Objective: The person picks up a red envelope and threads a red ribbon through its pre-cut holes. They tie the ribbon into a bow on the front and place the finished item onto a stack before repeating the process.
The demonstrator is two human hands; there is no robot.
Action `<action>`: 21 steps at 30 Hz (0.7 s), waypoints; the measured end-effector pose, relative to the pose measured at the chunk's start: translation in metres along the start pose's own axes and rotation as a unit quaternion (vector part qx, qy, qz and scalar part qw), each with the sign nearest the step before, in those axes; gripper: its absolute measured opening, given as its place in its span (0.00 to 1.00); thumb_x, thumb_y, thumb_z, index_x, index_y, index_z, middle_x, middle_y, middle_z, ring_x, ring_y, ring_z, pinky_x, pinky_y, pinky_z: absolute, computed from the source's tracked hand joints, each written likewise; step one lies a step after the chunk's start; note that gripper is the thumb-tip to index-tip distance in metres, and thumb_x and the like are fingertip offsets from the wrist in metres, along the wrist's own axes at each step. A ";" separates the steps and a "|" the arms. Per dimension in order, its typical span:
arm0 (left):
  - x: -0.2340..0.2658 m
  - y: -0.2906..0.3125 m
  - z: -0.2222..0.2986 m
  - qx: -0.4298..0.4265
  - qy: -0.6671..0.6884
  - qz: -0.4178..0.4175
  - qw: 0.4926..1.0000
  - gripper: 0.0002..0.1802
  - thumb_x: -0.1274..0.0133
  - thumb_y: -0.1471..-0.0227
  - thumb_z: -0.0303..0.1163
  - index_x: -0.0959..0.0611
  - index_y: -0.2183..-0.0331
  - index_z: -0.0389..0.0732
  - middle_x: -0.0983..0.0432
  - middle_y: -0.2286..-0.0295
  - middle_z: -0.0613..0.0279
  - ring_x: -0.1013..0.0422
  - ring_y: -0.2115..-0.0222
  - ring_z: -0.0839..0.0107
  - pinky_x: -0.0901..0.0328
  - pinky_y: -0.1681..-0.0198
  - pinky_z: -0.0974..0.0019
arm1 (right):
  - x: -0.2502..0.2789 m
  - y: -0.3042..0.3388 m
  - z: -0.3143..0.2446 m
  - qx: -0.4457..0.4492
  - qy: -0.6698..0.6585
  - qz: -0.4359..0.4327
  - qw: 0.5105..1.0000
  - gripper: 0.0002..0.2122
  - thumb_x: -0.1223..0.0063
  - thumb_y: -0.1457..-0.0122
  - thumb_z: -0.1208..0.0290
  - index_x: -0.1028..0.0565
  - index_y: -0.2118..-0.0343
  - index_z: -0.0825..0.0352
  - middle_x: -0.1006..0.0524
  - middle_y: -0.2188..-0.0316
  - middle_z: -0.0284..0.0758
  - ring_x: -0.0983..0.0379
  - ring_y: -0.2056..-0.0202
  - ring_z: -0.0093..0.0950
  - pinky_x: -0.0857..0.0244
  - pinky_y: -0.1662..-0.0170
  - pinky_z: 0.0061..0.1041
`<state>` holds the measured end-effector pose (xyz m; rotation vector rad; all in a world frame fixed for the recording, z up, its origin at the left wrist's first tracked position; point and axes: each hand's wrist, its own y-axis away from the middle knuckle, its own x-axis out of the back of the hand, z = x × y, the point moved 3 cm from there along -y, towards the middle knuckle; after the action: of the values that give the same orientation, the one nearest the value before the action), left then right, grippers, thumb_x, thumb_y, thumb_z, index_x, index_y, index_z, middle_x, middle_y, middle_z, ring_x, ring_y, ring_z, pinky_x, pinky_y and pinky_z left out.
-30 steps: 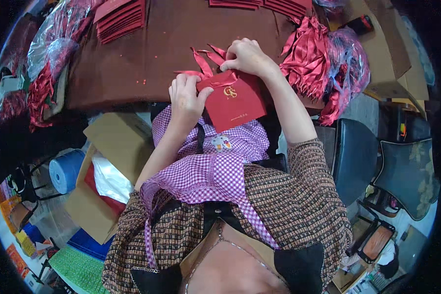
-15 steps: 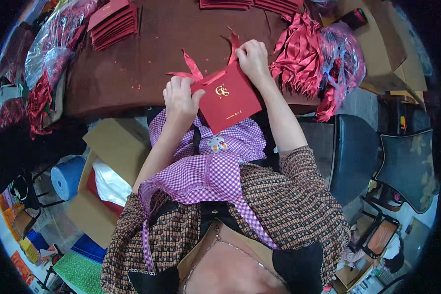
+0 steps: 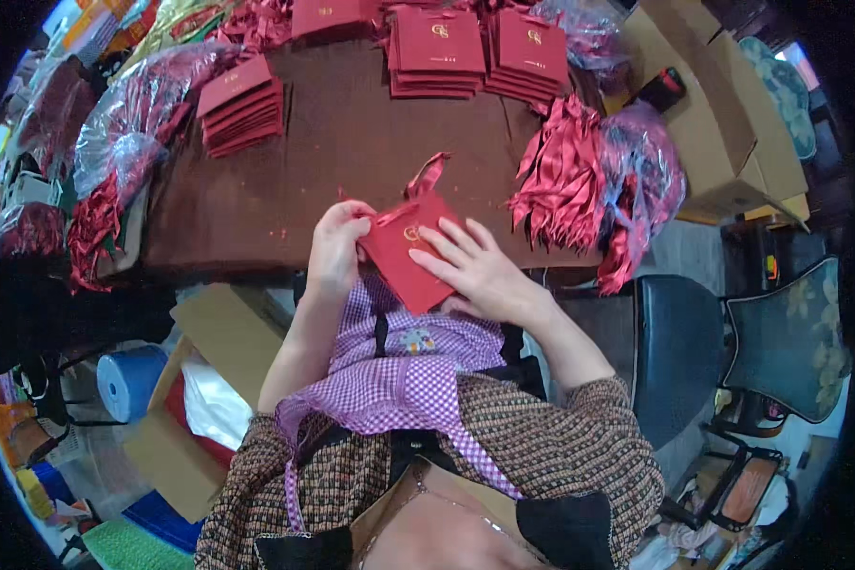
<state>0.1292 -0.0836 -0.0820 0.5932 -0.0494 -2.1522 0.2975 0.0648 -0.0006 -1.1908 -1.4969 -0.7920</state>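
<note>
A small red paper gift bag (image 3: 407, 270) with a gold emblem is held tilted over the near table edge, in front of my apron. My left hand (image 3: 337, 245) pinches its upper left corner, by the pink-red ribbon handle. Across the bag's right side lies my right hand (image 3: 480, 271), fingers stretched over the front and covering part of the emblem. Its thumb is at the lower right edge, partly behind the bag. A loose ribbon end (image 3: 427, 176) sticks up from the top.
Stacks of red bags (image 3: 437, 55) stand along the back of the brown-covered table (image 3: 342, 123), another stack (image 3: 242, 106) at left. Red ribbon bundles (image 3: 562, 185) and plastic-wrapped ones (image 3: 114, 157) flank it. Cardboard boxes (image 3: 731, 114) sit right and lower left; a dark chair (image 3: 684, 351) stands right.
My right hand has come down from the ribbon at the top onto the bag's front and right side. The bag has shifted lower, and more of the table's back shows.
</note>
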 end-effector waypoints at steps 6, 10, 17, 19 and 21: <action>-0.012 -0.009 0.039 -0.001 0.107 -0.016 0.994 0.10 0.54 0.46 0.27 0.25 0.61 0.35 0.26 0.71 0.61 0.29 0.77 0.74 0.32 0.76 0.71 | 0.041 -0.019 0.021 0.018 0.002 0.110 0.994 0.27 0.48 0.60 0.84 0.29 0.50 0.65 0.29 0.50 0.40 0.34 0.47 0.38 0.41 0.45 0.37; -0.017 -0.031 0.102 -0.111 0.004 0.028 0.993 0.16 0.58 0.39 0.39 0.29 0.56 0.38 0.26 0.74 0.62 0.33 0.80 0.80 0.39 0.80 0.78 | 0.133 -0.058 0.072 0.036 0.026 0.248 0.968 0.29 0.55 0.65 0.92 0.27 0.54 0.68 0.26 0.53 0.43 0.31 0.49 0.39 0.40 0.46 0.33; -0.054 -0.134 0.157 -0.310 -0.257 0.047 0.914 0.23 0.59 0.39 0.42 0.28 0.53 0.32 0.27 0.59 0.53 0.29 0.62 0.66 0.35 0.56 0.65 | 0.204 -0.156 0.208 0.035 0.221 0.409 0.884 0.26 0.59 0.53 0.89 0.30 0.48 0.64 0.31 0.47 0.42 0.33 0.48 0.39 0.38 0.46 0.28; -0.063 -0.177 0.158 -0.460 -0.379 0.057 0.801 0.23 0.57 0.41 0.40 0.29 0.52 0.32 0.30 0.55 0.45 0.31 0.54 0.55 0.38 0.51 0.59 | 0.163 -0.177 0.248 -0.017 0.243 0.344 0.907 0.26 0.58 0.52 0.87 0.31 0.47 0.62 0.34 0.44 0.39 0.35 0.46 0.38 0.41 0.44 0.35; -0.065 -0.205 0.162 -0.478 -0.421 0.049 0.769 0.22 0.56 0.42 0.39 0.28 0.52 0.33 0.32 0.53 0.43 0.34 0.52 0.54 0.38 0.50 0.58 | 0.116 -0.195 0.248 -0.132 0.221 0.203 0.945 0.29 0.61 0.51 0.83 0.38 0.42 0.56 0.41 0.39 0.35 0.48 0.38 0.37 0.53 0.40 0.49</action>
<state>-0.0623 0.0640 0.0374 -0.9540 0.4915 -1.8370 0.0371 0.2666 0.0648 -1.3522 -0.7594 -0.9168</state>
